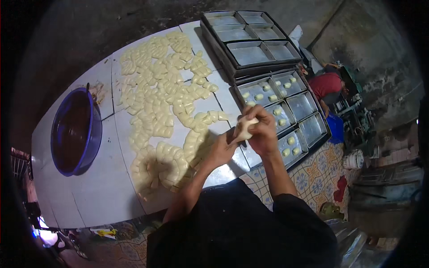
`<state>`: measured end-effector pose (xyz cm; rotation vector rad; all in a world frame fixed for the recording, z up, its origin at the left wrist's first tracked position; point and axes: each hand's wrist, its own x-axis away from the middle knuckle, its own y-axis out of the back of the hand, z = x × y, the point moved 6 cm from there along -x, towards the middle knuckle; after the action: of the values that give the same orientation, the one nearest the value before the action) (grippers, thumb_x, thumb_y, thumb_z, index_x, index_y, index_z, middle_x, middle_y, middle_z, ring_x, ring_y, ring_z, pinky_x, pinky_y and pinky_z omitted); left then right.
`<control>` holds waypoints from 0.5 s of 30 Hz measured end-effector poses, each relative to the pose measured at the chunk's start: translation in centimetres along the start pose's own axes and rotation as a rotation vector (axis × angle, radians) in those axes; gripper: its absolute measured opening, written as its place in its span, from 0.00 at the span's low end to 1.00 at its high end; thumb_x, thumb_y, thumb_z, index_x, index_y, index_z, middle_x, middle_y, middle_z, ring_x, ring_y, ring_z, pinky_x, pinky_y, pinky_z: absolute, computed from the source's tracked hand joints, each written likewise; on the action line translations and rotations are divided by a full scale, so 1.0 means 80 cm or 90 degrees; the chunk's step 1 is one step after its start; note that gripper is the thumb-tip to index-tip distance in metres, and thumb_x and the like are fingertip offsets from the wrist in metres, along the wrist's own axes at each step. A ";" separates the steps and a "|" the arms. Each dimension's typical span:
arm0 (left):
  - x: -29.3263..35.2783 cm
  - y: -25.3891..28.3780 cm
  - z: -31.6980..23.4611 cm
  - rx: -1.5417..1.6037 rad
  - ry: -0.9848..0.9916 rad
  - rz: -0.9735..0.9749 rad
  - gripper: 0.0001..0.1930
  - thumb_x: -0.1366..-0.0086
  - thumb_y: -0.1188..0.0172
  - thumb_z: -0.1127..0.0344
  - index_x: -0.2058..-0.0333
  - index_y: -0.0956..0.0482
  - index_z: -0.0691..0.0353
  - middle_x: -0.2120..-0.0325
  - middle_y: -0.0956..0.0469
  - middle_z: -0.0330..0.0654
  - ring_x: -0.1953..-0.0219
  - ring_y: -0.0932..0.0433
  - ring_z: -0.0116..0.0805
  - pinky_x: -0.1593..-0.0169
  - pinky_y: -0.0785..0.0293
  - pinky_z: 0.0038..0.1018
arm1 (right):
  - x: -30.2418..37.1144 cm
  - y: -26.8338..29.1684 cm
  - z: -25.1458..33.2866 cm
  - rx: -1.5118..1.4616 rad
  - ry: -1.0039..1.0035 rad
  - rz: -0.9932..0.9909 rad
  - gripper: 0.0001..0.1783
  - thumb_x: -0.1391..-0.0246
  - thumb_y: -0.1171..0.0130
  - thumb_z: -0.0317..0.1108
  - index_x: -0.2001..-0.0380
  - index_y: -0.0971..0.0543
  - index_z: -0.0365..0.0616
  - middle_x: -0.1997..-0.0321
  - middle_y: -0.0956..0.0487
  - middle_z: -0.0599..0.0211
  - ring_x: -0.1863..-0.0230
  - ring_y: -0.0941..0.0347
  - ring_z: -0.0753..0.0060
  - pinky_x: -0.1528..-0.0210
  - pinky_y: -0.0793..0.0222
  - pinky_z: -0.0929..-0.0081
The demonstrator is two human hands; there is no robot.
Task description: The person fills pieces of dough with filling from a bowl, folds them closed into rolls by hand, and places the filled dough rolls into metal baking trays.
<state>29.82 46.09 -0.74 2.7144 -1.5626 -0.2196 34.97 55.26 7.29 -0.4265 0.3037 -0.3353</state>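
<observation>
Both my hands meet above the table's right edge, in front of a tray of dough balls. A pale, flattened piece of dough (246, 127) is stretched between them. My left hand (221, 150) is closed on its lower left side. My right hand (264, 134) pinches it from the right, with fingers curled over the top. Fingers partly hide the dough, so I cannot tell if anything is inside it. Left of my hands, many cut dough pieces (152, 89) lie in joined rows on the table. The metal baking tray (302, 105) has rectangular pans, several with small dough balls (272, 98).
A purple basin (92, 134) holding something dark brown stands on the white tiled table (105, 178) at left. Stacked baking trays (250, 53) stand at the far right. Beyond them, a person in a red shirt (325, 85) bends near machinery. A white bucket (354, 159) stands on the patterned floor.
</observation>
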 end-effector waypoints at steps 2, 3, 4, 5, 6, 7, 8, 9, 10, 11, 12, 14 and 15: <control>0.020 0.010 0.001 -0.025 0.189 -0.017 0.11 0.38 0.50 0.74 0.57 0.25 0.65 0.74 0.25 0.42 0.71 0.25 0.27 0.66 0.28 0.26 | 0.013 0.018 0.047 -0.294 0.107 -0.094 0.11 0.61 0.49 0.22 0.68 0.29 0.39 0.61 0.31 0.62 0.59 0.33 0.68 0.66 0.36 0.77; 0.031 0.029 0.010 -0.028 0.142 -0.041 0.08 0.36 0.51 0.74 0.59 0.26 0.66 0.74 0.25 0.39 0.74 0.27 0.22 0.70 0.30 0.22 | 0.022 0.018 0.078 -0.363 0.174 -0.036 0.12 0.61 0.49 0.22 0.67 0.30 0.40 0.60 0.32 0.61 0.59 0.34 0.67 0.67 0.37 0.78; 0.042 0.049 0.042 -0.031 0.160 -0.042 0.05 0.34 0.51 0.69 0.66 0.28 0.62 0.79 0.31 0.37 0.79 0.29 0.27 0.72 0.29 0.23 | 0.032 0.021 0.108 -0.431 0.241 0.025 0.13 0.61 0.50 0.22 0.66 0.30 0.40 0.59 0.34 0.61 0.59 0.35 0.66 0.68 0.37 0.78; 0.059 0.075 0.079 0.159 0.151 -0.130 0.04 0.34 0.51 0.68 0.65 0.30 0.60 0.79 0.32 0.38 0.78 0.29 0.30 0.69 0.29 0.26 | 0.041 0.028 0.128 -0.324 0.344 0.015 0.13 0.60 0.50 0.22 0.66 0.32 0.40 0.62 0.36 0.63 0.63 0.38 0.70 0.70 0.40 0.79; 0.072 0.093 0.086 0.347 0.139 -0.218 0.03 0.34 0.51 0.67 0.65 0.31 0.58 0.79 0.34 0.39 0.77 0.30 0.33 0.66 0.28 0.29 | 0.049 0.031 0.138 -0.214 0.443 0.002 0.12 0.59 0.51 0.21 0.66 0.33 0.40 0.65 0.38 0.66 0.68 0.42 0.75 0.72 0.42 0.79; 0.081 0.098 0.092 0.344 0.143 -0.230 0.03 0.34 0.51 0.67 0.65 0.31 0.58 0.79 0.34 0.39 0.77 0.30 0.33 0.66 0.28 0.29 | 0.057 0.046 0.114 0.010 0.477 -0.184 0.11 0.54 0.50 0.24 0.63 0.31 0.38 0.62 0.36 0.65 0.63 0.38 0.76 0.68 0.38 0.79; 0.079 0.101 0.066 0.507 0.110 -0.267 0.05 0.34 0.51 0.65 0.64 0.32 0.60 0.77 0.35 0.40 0.74 0.30 0.35 0.62 0.28 0.34 | 0.064 0.097 0.055 0.380 0.375 -0.261 0.15 0.49 0.49 0.26 0.56 0.28 0.38 0.54 0.33 0.63 0.54 0.33 0.74 0.60 0.32 0.76; 0.079 0.107 0.052 0.669 0.070 -0.308 0.08 0.34 0.50 0.63 0.63 0.33 0.61 0.76 0.35 0.41 0.71 0.30 0.37 0.58 0.28 0.38 | 0.047 0.094 0.009 0.544 0.140 -0.232 0.19 0.49 0.44 0.27 0.52 0.27 0.41 0.49 0.31 0.63 0.47 0.33 0.72 0.52 0.30 0.73; 0.077 0.110 0.042 0.641 -0.013 -0.235 0.12 0.34 0.49 0.58 0.61 0.34 0.61 0.73 0.35 0.43 0.65 0.30 0.41 0.52 0.33 0.45 | 0.041 0.089 -0.041 0.767 0.030 -0.120 0.22 0.50 0.40 0.25 0.49 0.26 0.42 0.46 0.30 0.62 0.45 0.32 0.69 0.51 0.30 0.73; 0.074 0.111 0.034 0.630 -0.047 -0.231 0.13 0.34 0.50 0.57 0.61 0.34 0.61 0.73 0.35 0.42 0.65 0.31 0.39 0.52 0.33 0.42 | 0.055 0.123 -0.110 0.832 -0.132 0.002 0.25 0.52 0.34 0.37 0.52 0.26 0.36 0.46 0.31 0.50 0.49 0.30 0.57 0.55 0.30 0.62; 0.067 0.108 0.022 0.618 -0.083 -0.226 0.14 0.33 0.50 0.56 0.60 0.34 0.61 0.73 0.35 0.41 0.65 0.31 0.37 0.51 0.33 0.39 | 0.074 0.124 -0.154 0.564 -0.147 -0.095 0.27 0.49 0.36 0.38 0.47 0.27 0.37 0.43 0.32 0.49 0.47 0.31 0.59 0.53 0.29 0.65; 0.070 0.097 0.012 0.533 -0.085 -0.276 0.14 0.32 0.51 0.55 0.60 0.35 0.61 0.73 0.35 0.40 0.64 0.31 0.35 0.51 0.33 0.36 | 0.066 0.034 -0.145 0.335 -0.176 -0.006 0.29 0.48 0.36 0.35 0.43 0.29 0.39 0.42 0.33 0.54 0.44 0.33 0.62 0.51 0.28 0.73; 0.071 0.089 0.004 0.454 -0.076 -0.292 0.15 0.32 0.52 0.55 0.60 0.35 0.62 0.72 0.35 0.39 0.64 0.32 0.33 0.52 0.34 0.32 | 0.062 -0.001 -0.136 0.295 -0.152 0.010 0.27 0.48 0.38 0.31 0.44 0.29 0.41 0.42 0.32 0.57 0.48 0.30 0.65 0.53 0.27 0.73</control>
<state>26.48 37.66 -1.21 3.6530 -1.1641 0.2373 35.60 49.54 -3.18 -0.0065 -0.0088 -0.3244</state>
